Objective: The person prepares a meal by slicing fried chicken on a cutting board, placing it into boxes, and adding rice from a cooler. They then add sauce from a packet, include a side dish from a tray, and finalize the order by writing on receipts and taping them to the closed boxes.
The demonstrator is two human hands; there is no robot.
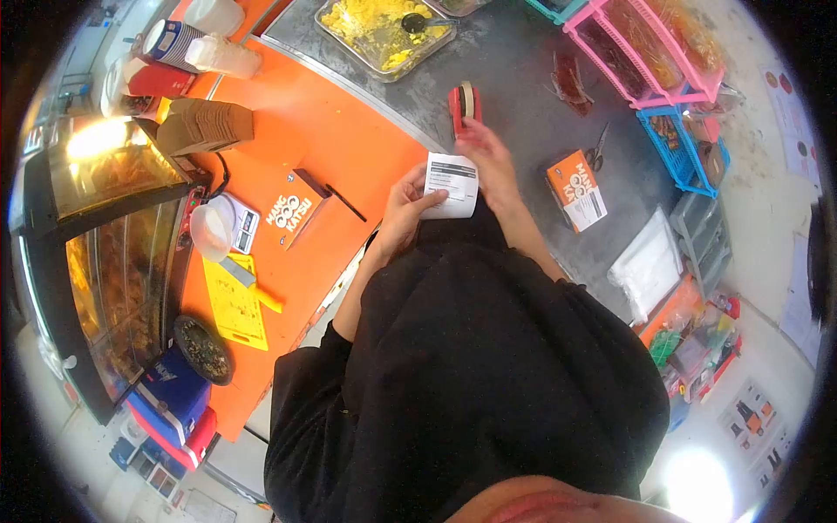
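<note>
A white printed receipt (451, 193) is held up in front of my chest. My left hand (404, 207) grips its left edge, with the thumb lying across the front. At the upper right corner of the paper, the fingers of my right hand (490, 166) are closed on its edge; a strip of tape between them cannot be made out. Just beyond those fingertips stands a red tape dispenser (456, 112) with a pale roll. On the grey counter to the right sits an orange Mang Katsu box (567, 185) with a similar white slip on it.
Scissors (598, 148) lie beside the box. Behind is a metal tray (384, 70) of yellow food; pink baskets (641, 52) and a blue basket (676, 144) line the right. Leftward, the orange counter (349, 131) bears another box (292, 209), a yellow cutting board (234, 305) and a glass food warmer (113, 288).
</note>
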